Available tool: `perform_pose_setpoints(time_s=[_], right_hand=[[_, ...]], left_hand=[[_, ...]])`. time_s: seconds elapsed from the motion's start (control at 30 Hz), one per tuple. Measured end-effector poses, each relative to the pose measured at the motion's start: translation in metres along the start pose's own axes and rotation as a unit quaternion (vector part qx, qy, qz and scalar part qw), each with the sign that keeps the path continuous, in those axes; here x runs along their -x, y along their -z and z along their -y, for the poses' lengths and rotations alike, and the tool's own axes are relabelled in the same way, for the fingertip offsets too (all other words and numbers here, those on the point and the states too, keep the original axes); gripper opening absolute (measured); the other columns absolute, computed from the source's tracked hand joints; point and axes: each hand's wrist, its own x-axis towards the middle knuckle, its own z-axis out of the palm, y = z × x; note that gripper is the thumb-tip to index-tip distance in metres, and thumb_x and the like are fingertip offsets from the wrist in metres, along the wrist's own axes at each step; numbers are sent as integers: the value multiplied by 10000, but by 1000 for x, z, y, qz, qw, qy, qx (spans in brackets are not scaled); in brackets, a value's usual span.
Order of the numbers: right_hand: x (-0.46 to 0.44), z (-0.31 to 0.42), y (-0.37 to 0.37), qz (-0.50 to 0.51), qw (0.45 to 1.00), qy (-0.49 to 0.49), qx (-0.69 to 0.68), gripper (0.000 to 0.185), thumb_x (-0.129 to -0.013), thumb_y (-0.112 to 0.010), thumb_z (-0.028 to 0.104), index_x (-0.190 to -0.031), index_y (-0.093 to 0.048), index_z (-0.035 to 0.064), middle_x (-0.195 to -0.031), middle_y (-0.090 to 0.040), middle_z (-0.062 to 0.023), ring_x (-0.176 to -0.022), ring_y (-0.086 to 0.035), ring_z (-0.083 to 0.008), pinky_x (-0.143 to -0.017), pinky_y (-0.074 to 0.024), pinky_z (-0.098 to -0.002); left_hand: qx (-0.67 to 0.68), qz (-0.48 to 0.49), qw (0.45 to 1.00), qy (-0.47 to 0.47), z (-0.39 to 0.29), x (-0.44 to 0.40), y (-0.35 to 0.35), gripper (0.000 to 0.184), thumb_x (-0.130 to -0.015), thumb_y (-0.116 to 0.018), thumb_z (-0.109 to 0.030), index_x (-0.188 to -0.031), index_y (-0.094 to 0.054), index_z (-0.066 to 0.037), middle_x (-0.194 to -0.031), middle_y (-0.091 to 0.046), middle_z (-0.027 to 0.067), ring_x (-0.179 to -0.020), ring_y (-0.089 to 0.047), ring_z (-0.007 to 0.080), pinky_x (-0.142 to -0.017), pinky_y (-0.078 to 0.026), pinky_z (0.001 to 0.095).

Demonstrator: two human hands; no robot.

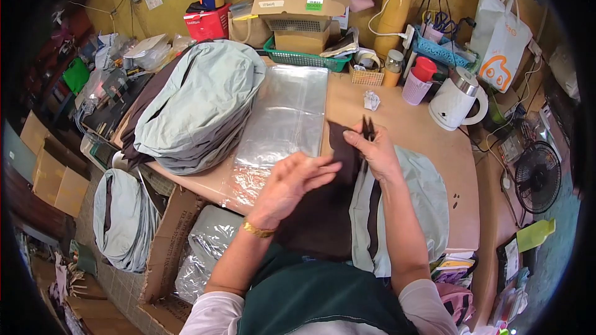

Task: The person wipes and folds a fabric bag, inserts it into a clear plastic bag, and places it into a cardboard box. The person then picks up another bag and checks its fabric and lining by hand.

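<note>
My right hand (380, 152) is closed around a pair of dark thread snips (368, 128), their two narrow points facing up. Beside it my left hand (292, 183) has its fingers stretched out towards the dark brown cloth (323, 223), with nothing visible in them. That cloth lies in front of my body, its upper corner rising next to my right hand. Pale grey-green cloth (422, 192) of the same piece spreads under and beyond my right forearm. Whether my right fingers also grip the cloth edge is unclear.
A tall pile of folded grey-green cloth (202, 96) stands on the table's left, beside clear plastic bags (282, 111). Crumpled paper (371, 100), a purple cup (415, 89) and a white kettle (456, 100) are farther back. An open carton (160, 254) stands at lower left.
</note>
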Motion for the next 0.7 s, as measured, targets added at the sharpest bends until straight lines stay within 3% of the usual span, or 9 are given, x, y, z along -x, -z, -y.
perform_pose_setpoints(time_s=[0.07, 0.13, 0.17, 0.37, 0.43, 0.47, 0.53, 0.57, 0.7], right_hand=[[2, 1, -2, -83, 992, 51, -81, 169, -825, -777, 157, -808, -644, 54, -657, -546, 73, -580, -415, -14, -530, -320, -199], [6, 2, 1, -103, 989, 51, -89, 173, -829, -777, 156, -783, -639, 62, -645, -538, 76, -575, -408, -15, -527, -304, -200], [7, 0, 3, -110, 989, 54, -83, 180, -829, -778, 159, -772, -636, 64, -641, -537, 77, -573, -406, -14, -526, -300, -202], [12, 0, -4, -120, 989, 63, -67, 226, -828, -785, 175, -728, -611, 71, -625, -521, 79, -561, -391, -14, -520, -294, -210], [13, 1, -6, -119, 989, 67, -63, 234, -828, -785, 174, -723, -601, 74, -620, -514, 81, -558, -386, -13, -517, -292, -209], [14, 3, -7, -122, 988, 71, -63, 237, -829, -784, 169, -721, -594, 76, -617, -509, 82, -556, -383, -12, -515, -290, -208], [17, 4, -5, -128, 987, 75, -61, 241, -829, -784, 165, -720, -587, 78, -614, -503, 83, -554, -379, -11, -513, -289, -206], [17, 4, -3, -127, 987, 77, -57, 237, -831, -782, 158, -723, -586, 78, -616, -504, 83, -554, -380, -9, -513, -289, -203], [20, 2, 2, -136, 984, 85, -73, 234, -834, -777, 147, -724, -583, 77, -622, -509, 82, -555, -383, -7, -512, -291, -201]], left_hand=[[-80, -64, 994, -49, -14, 2, 34, 356, -1022, -461, -324, -888, -540, -3, -1202, -617, 242, -1033, -665, 325, -820, -576, 365], [-220, -273, 931, -105, -30, 2, 65, 424, -1022, -424, -420, -1052, -638, -55, -1134, -668, 78, -904, -619, 120, -796, -471, 300], [-246, -321, 899, -167, -27, 0, 81, 446, -1015, -421, -425, -1117, -653, -58, -1040, -652, 18, -929, -537, 97, -795, -394, 255], [-490, -108, 853, -147, -18, -15, 57, 396, -962, -581, -290, -1263, -580, -32, -1189, -606, 33, -1021, -525, 125, -852, -437, 286], [-533, -89, 828, -149, -21, -24, 15, 329, -932, -640, -218, -1189, -633, -12, -1074, -651, 39, -931, -552, 99, -776, -458, 269], [-532, -89, 829, -149, -16, -30, 11, 329, -932, -640, -218, -1189, -633, -12, -1074, -651, 39, -931, -552, 99, -776, -458, 269], [-387, -63, 915, -96, -3, -42, 8, 211, -888, -697, -144, -1036, -700, 7, -886, -680, 15, -776, -558, 75, -688, -452, 235], [-327, -85, 931, -136, 3, -49, 6, 111, -869, -715, -100, -889, -724, 9, -733, -646, -24, -663, -508, 41, -623, -415, 201], [-318, -96, 937, -109, 0, -45, 15, 137, -882, -707, -125, -833, -692, 2, -733, -626, -29, -671, -490, 27, -606, -402, 204]])
